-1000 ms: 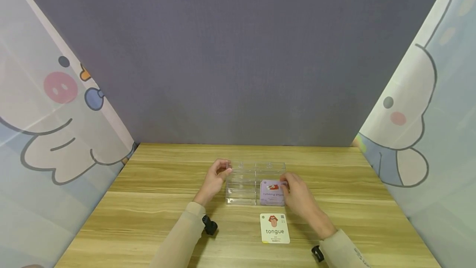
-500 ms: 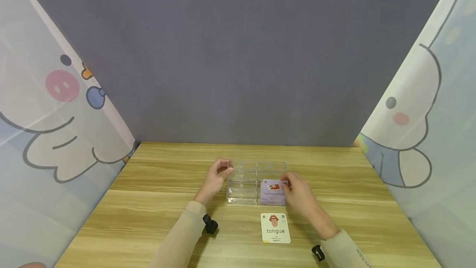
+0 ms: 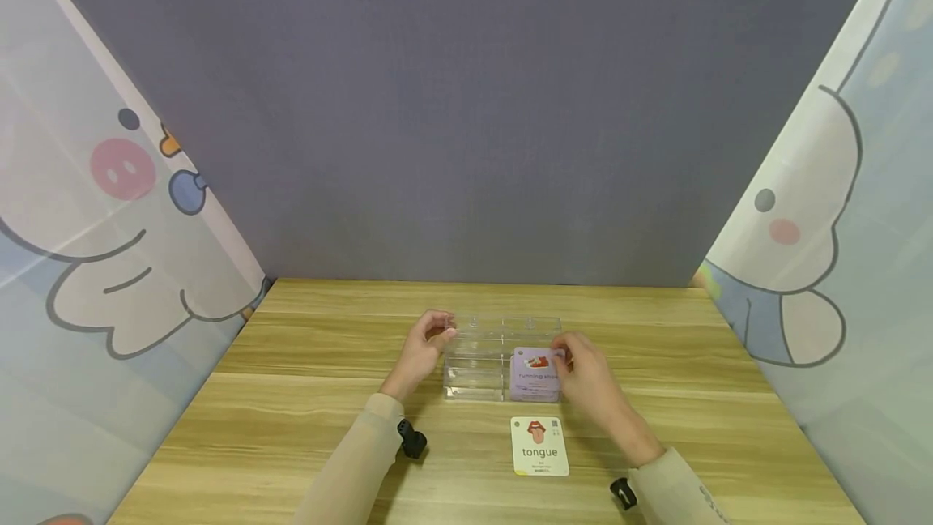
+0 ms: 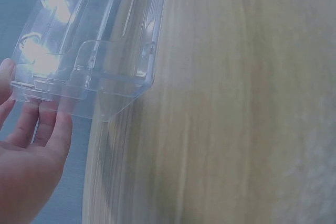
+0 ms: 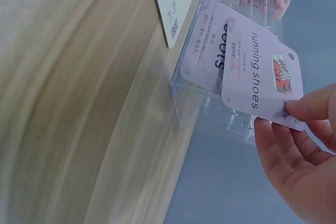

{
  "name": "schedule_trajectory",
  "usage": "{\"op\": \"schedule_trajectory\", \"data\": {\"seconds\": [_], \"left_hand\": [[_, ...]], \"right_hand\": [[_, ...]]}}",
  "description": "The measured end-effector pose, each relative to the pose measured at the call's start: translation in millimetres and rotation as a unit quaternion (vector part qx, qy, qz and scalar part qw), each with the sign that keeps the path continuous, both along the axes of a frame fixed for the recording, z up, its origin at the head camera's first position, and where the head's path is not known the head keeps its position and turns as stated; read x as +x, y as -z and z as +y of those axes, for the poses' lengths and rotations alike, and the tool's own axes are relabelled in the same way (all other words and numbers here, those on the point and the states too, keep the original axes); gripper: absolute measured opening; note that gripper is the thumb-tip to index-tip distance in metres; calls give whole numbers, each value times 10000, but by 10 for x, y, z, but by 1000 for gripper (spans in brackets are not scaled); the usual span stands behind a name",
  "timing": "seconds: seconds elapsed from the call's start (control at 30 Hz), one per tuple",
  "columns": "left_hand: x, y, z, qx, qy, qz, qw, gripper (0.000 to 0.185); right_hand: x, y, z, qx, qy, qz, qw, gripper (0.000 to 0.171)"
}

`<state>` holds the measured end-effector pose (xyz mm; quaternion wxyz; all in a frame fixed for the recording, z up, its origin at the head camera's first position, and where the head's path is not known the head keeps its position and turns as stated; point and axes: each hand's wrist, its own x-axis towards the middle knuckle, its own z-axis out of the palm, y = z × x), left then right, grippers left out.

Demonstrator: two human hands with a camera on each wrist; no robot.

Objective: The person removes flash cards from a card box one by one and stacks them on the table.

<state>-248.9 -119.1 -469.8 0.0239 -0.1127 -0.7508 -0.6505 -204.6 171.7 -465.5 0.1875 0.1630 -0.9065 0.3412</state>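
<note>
We pinch the purple card [image 5: 261, 77] by its far corner with our right hand [image 3: 586, 379], above the clear rack's [image 3: 501, 356] right slot, while our left hand [image 3: 421, 351] rests relaxed fingers on the rack's nine-o'clock end.

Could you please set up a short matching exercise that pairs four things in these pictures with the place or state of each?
Things:
1. running shoes card
2. tongue card
3. clear plastic holder
4. boots card

Places or states:
A. lies flat on the table, nearer the person than the holder
B. steadied at its left end by the left hand
C. pinched at its edge by the right hand
D. sits in the holder, behind the pinched card

Pairs: 1-C, 2-A, 3-B, 4-D
</note>
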Motion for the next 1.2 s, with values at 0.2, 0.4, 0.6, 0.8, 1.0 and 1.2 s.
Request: {"op": "schedule_trajectory", "data": {"seconds": [0.2, 0.4, 0.6, 0.8, 1.0, 1.2], "left_hand": [[-11, 14, 6, -19, -18, -20, 10000, 27], [2, -3, -2, -39, 58, 48, 10000, 27], [25, -22, -13, -109, 128, 85, 9998, 30], [14, -3, -19, -100, 146, 107, 9998, 28], [-7, 32, -2, -7, 51, 61, 10000, 28], [-7, 46, 16, 12, -41, 5, 10000, 30]], "right_hand": [[-5, 10, 4, -94, -37, 51, 9999, 23], [5, -3, 17, -133, -87, -159, 9997, 22], [11, 1, 25, -238, -91, -225, 9994, 23], [15, 28, 38, -326, -100, -79, 9994, 25], [38, -2, 47, -473, -111, -243, 9985, 25], [61, -47, 54, -606, -117, -441, 9971, 24]]}}
